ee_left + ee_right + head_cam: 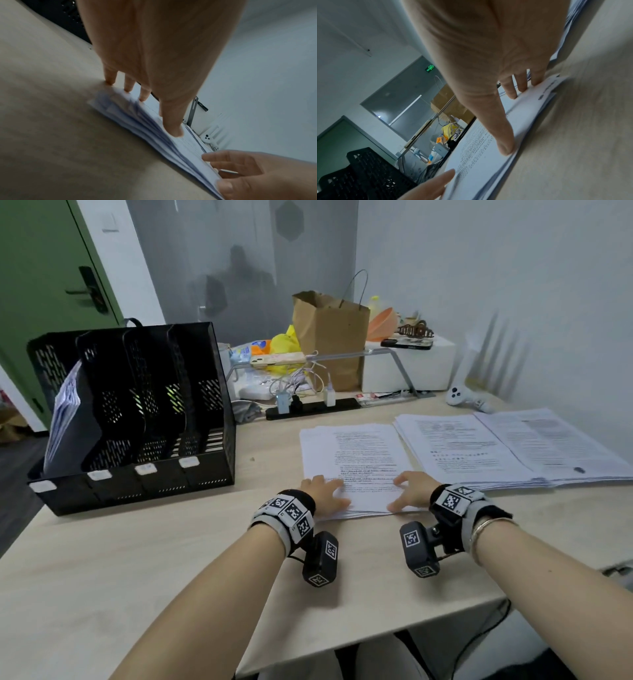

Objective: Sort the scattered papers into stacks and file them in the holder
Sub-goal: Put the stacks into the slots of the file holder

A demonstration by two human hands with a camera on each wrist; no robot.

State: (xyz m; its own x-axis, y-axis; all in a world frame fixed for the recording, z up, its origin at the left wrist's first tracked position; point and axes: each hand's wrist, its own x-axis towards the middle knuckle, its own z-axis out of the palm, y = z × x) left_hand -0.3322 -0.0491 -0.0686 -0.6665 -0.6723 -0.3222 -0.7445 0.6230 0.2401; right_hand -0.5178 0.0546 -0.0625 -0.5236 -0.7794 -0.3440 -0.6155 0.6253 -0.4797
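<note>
A stack of printed papers [356, 453] lies on the light wooden table [137, 559] in front of me. My left hand [323, 496] rests on its near left corner, fingers spread along the left edge [150, 111]. My right hand [409, 491] presses flat on the near right part, thumb at the near edge [506, 119]. The sheets [154, 132] are fanned unevenly. A black mesh file holder [191, 378] stands at the left; its leftmost slot holds papers [65, 419]. Two more paper piles [459, 450] [555, 440] lie to the right.
Behind the stack are a black power strip [308, 407] with chargers and cables, a grey riser with a phone [277, 359], a brown paper bag [329, 337] and a white box [407, 368]. A white controller [466, 400] lies by the right wall.
</note>
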